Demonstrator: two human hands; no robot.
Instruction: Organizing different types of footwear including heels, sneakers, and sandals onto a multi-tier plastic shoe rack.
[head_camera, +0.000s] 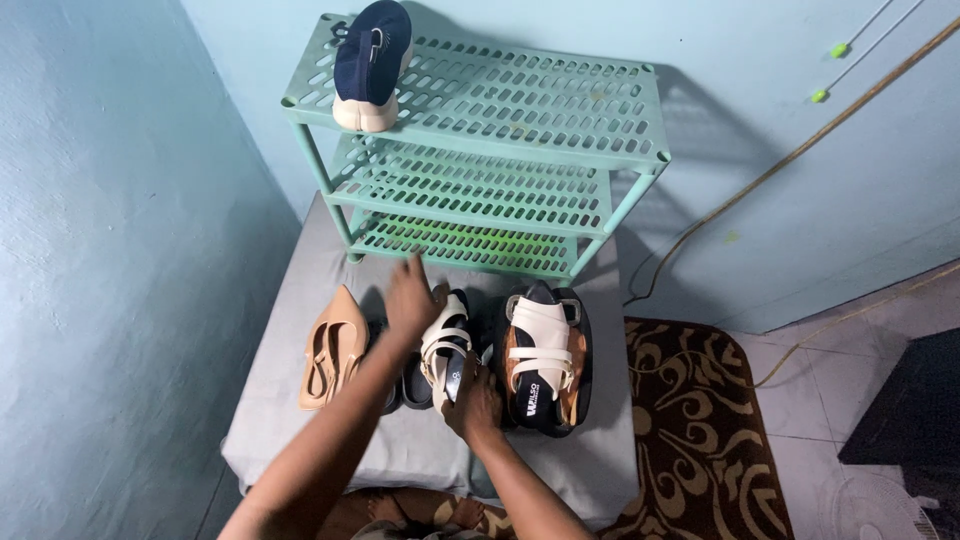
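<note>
our right hand (476, 403) grips the heel of the white-strapped black sandal (446, 348); our left hand (411, 298), fingers spread open, rests just above its toe.

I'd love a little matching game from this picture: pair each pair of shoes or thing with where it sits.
Things:
1. navy sneaker
2. tan slingback shoe
3. white-strapped sandal
4. patterned brown rug

Places:
A. on the floor, to the right of the grey cloth
B. on the top shelf of the green rack
C. between the left hand and the right hand
D. leftmost on the grey cloth

Pairs: 1-B, 2-D, 3-C, 4-A
</note>
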